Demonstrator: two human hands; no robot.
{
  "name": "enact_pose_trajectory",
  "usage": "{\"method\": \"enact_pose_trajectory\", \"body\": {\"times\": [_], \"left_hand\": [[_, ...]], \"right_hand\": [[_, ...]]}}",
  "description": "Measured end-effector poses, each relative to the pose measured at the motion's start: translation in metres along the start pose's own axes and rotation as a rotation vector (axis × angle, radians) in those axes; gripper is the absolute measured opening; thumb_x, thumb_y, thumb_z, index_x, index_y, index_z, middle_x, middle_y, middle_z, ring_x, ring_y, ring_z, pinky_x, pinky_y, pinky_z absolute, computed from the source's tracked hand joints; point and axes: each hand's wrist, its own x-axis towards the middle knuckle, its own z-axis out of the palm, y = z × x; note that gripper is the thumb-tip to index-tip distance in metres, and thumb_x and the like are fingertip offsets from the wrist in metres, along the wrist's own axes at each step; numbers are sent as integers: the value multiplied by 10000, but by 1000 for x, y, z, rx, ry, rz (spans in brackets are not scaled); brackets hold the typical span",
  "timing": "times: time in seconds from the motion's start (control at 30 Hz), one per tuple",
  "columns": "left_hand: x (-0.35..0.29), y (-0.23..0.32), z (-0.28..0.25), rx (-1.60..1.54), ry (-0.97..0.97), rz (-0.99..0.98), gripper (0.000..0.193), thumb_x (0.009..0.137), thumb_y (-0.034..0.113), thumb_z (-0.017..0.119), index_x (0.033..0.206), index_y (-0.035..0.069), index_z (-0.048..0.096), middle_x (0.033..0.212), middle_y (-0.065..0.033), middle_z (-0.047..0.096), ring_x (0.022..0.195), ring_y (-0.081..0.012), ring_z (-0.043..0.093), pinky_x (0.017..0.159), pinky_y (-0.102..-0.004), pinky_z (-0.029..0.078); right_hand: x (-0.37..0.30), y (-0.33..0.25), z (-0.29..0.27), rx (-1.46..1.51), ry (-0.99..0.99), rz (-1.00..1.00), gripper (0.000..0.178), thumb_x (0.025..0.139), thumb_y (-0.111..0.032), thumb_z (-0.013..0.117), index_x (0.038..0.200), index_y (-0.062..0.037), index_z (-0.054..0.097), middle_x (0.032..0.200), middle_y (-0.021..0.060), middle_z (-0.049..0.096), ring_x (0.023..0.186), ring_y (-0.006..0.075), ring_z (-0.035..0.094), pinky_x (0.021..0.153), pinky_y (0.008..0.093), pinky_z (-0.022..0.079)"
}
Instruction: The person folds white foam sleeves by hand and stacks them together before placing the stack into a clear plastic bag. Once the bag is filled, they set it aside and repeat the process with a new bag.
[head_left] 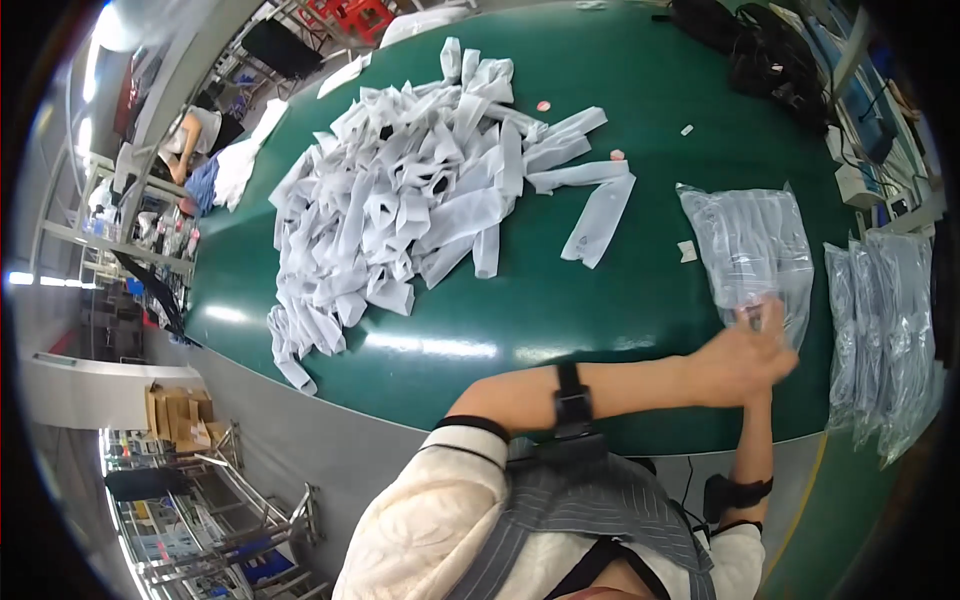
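Observation:
A clear plastic bag [750, 240], filled with whitish folded contents, lies flat at the right of the green table. My left hand [728, 366] reaches across to its near end, fingers bent and closed on the plastic there. My right hand [773, 352] is at the same spot, overlapped by the left, so its fingers are mostly hidden. Beside the bag lies a small pale paper piece [687, 250]. A large heap of whitish translucent sleeves [400, 190] covers the table's left half, and a bent sleeve [600, 215] lies between heap and bag.
Several similar filled bags [880, 330] stand in a row past the table's right edge. Black bags [765, 55] sit at the far right corner. Another person [190, 140] is at the far left. Cardboard boxes [180, 415] and metal racks [240, 480] stand on the floor at left.

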Motion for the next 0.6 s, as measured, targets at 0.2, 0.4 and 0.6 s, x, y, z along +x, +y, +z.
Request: {"method": "enact_pose_trajectory", "body": {"times": [0.2,0.4,0.6], "left_hand": [[-12,-12,-28,-181,-83,185,473,764,95,582,1234,71,539,884,-104,587,843,-261,624,657,-365,513],[-104,-185,-190,518,158,-510,421,791,119,659,1193,56,550,1204,-182,556,1071,-374,536,914,-451,428],[-78,-268,-202,637,64,-394,489,859,220,631,1307,89,489,1270,-186,523,1135,-387,503,918,-479,428]], "right_hand": [[29,-15,31,-144,-255,-17,309,896,-179,610,1144,-2,562,1181,238,530,1065,405,513,951,440,407],[-18,10,-62,-299,-208,231,262,923,-114,560,1156,6,558,1103,214,553,985,390,564,851,442,446],[1,-118,-100,-157,-233,145,141,890,-18,559,1018,1,616,952,171,589,848,346,606,733,394,488]]}}
